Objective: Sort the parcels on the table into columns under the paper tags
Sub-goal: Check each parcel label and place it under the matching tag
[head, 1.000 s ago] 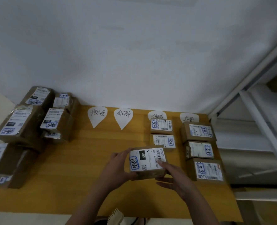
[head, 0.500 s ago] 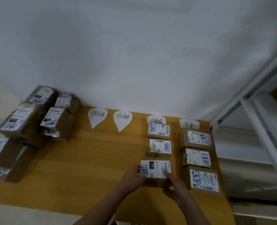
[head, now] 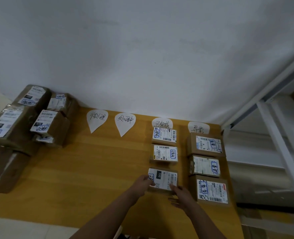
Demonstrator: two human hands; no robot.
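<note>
Five parcels already lie sorted, by my count: a pair of parcels point(head: 165, 154) under the third paper tag point(head: 161, 123) and a trio of parcels point(head: 205, 167) under the fourth paper tag point(head: 198, 127). A sixth, the 150-label parcel point(head: 162, 180), sits on the wooden table point(head: 91, 161) just on the near side of the pair, in line with it. I have the left hand point(head: 143, 182) gripping its left edge, fingers curled over the top, and the right hand point(head: 182, 195) pinching its near right corner. I judge this one all but placed. The first paper tag point(head: 97, 120) and second paper tag point(head: 125, 122) have nothing below them, and the pile of unsorted parcels point(head: 39, 121) at far left is most of what's left.
</note>
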